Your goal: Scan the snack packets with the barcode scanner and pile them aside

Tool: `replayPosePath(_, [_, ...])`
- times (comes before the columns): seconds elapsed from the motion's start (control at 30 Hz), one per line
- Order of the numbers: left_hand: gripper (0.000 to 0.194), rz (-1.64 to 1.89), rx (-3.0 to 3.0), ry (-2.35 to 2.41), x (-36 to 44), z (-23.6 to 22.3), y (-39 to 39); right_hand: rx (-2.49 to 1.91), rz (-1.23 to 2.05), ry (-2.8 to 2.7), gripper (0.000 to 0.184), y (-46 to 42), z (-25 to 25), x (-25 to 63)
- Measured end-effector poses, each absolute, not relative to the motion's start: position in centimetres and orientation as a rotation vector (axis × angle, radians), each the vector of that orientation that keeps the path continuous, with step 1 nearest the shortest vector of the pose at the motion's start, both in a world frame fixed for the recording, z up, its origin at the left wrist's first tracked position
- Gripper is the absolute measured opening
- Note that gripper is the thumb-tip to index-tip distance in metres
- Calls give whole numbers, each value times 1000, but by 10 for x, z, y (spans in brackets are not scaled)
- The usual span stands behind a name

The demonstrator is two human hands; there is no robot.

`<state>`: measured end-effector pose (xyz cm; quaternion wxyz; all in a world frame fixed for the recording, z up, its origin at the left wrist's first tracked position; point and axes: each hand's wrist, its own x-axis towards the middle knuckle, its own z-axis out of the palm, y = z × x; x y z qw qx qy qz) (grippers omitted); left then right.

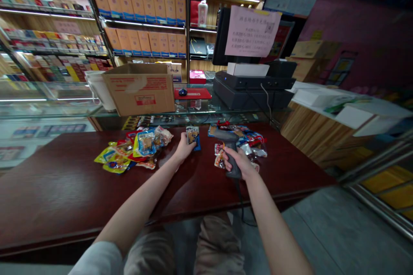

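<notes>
In my left hand (pixel 184 146) is a small blue snack packet (pixel 192 135) with a clear window, held just over the dark red table. My right hand (pixel 239 161) is wrapped round the handle of a grey barcode scanner (pixel 231 142), whose head points left toward the packet. A black cable (pixel 240 195) hangs from its grip over the table's front edge. One pile of snack packets (pixel 145 142), yellow, red and blue, lies left of my left hand. Another pile of packets (pixel 253 139) lies behind and right of the scanner, partly hidden by it and my hand.
An open cardboard box (pixel 140 92) stands on the glass counter (pixel 200 116) behind the table (pixel 64 180). Next to it are a white bucket (pixel 100 88), a computer mouse (pixel 182 92) on a red mat, and a monitor (pixel 222 36) above a black cash drawer (pixel 251 90). Stocked shelves line the back.
</notes>
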<state>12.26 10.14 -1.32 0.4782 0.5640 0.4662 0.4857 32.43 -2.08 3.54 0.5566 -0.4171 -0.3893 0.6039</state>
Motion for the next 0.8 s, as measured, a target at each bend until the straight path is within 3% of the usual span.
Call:
replayPosePath(0.27, [36, 1172, 1418, 1004, 82, 1, 76, -904, 1574, -911, 40, 1, 27, 278])
replayPosePath(0.8, [16, 1120, 595, 678, 56, 5, 77, -754, 1801, -911, 35, 30, 0, 267])
